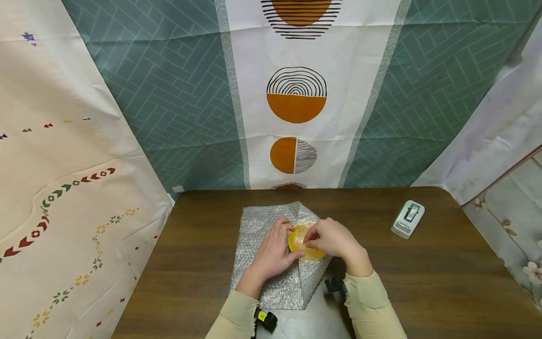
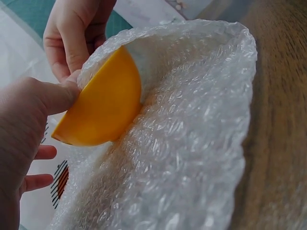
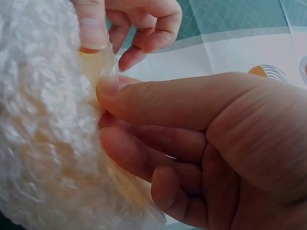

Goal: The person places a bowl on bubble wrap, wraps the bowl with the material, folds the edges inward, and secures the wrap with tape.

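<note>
A yellow bowl (image 2: 108, 100) lies tilted on its side against a sheet of bubble wrap (image 1: 262, 235), which is spread on the table in front of me. One edge of the wrap is folded up over the bowl's opening. My left hand (image 1: 275, 247) holds the bowl at its left rim, the thumb on the near side. From the right, my right hand (image 1: 334, 238) pinches the raised wrap edge between thumb and fingers, over the bowl's mouth. In the right wrist view, the wrap (image 3: 43, 110) hides most of the bowl.
A small white device (image 1: 408, 219) lies at the right on the brown wooden table (image 1: 457, 268). Patterned cloth (image 1: 182, 94) hangs behind the table's far edge. A pale surface (image 1: 305, 325) shows at the near edge between my forearms.
</note>
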### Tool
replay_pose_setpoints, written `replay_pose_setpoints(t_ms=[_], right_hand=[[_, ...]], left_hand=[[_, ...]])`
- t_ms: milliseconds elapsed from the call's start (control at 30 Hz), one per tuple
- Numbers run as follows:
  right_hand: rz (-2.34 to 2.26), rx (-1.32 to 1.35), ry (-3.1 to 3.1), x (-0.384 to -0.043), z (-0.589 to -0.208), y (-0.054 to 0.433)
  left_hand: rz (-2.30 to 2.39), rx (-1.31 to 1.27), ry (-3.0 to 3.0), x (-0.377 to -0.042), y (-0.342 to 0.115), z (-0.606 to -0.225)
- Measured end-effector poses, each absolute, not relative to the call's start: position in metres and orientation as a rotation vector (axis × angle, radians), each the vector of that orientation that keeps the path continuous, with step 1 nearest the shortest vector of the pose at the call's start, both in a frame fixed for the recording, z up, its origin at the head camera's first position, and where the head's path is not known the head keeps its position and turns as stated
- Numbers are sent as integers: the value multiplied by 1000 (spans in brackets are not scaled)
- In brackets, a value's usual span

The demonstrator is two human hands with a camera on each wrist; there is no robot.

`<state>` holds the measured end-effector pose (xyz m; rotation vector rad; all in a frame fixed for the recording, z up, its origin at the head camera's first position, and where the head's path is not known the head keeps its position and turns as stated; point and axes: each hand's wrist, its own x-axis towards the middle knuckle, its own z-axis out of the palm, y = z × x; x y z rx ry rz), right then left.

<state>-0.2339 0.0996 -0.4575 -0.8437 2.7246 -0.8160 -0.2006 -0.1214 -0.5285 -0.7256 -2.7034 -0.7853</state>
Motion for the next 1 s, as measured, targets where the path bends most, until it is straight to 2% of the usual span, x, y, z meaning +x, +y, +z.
replay_pose_setpoints(t_ms=[533,1000], right_hand=[[-693,-776,2812,-232,-465,90],[-586,-772,2887,-227,-471,84]], left_hand=[[-835,-740,-2698,-203,-123,-527],[-593,-849,-2714,-203,-127,-526]])
